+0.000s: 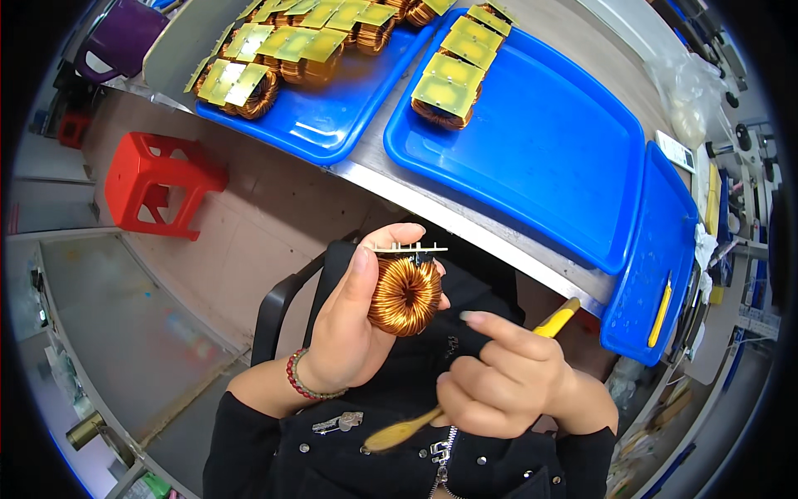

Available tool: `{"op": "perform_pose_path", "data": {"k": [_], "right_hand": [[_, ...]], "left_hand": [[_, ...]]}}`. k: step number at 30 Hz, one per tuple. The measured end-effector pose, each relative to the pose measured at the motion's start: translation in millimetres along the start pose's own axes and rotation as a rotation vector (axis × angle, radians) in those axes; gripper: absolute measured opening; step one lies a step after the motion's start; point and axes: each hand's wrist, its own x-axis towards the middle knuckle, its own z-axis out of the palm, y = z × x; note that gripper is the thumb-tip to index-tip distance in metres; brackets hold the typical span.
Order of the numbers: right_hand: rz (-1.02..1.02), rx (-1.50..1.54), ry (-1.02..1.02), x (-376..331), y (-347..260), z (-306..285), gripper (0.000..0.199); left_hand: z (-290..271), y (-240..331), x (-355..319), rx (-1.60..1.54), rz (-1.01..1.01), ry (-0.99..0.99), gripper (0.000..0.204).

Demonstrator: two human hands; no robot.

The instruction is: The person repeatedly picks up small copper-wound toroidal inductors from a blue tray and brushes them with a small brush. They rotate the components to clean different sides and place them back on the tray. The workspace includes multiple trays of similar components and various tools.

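Note:
My left hand (345, 320) holds a copper-wound toroidal coil (407, 298) upright in front of my chest. A small circuit board (411, 249) sits edge-on along the coil's top, with short pins sticking up. Thumb and fingers wrap the coil from the left and behind. My right hand (507, 378) is closed around a wooden stick (401, 431) with a flat paddle-shaped end and a yellow section at the other end. Its index finger points toward the coil without touching it. The stick's middle is hidden in the fist.
Several coils with yellow-green boards (291, 41) stand in the left blue tray (320, 151). A short row of coils (449, 83) lines the left side of the middle tray (540, 150). A third tray (619, 324) holds a yellow tool (662, 312). A red stool (154, 179) stands left.

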Motion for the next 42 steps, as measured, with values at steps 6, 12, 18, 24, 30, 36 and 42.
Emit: {"op": "perform_pose_path", "data": {"k": [6, 12, 18, 24, 30, 36, 42], "right_hand": [[-0.107, -0.013, -0.136, 9, 0, 7, 0.017], [-0.108, -0.026, -0.219, 14, -6, 12, 0.018], [-0.158, -0.2, -0.415, 26, -15, 7, 0.014], [-0.062, -0.231, -0.596, 13, -9, -3, 0.015], [-0.24, -0.226, -0.411, 23, -6, -3, 0.016], [-0.186, -0.16, -0.368, 22, -8, 9, 0.017], [-0.238, -0.268, -0.453, 24, -5, 13, 0.016]], "left_hand": [[2, 0, -3, 0.155, 0.04, 0.014, 0.049], [6, 4, -7, 0.281, 0.036, -0.02, 0.052], [9, 7, -9, 0.441, 0.109, -0.028, 0.047], [1, 7, -6, 0.444, 0.156, 0.051, 0.051], [4, 9, -4, 0.34, 0.082, 0.033, 0.049], [6, 10, -5, 0.338, 0.058, 0.015, 0.047], [6, 11, -2, 0.426, 0.057, 0.03, 0.045]]}}
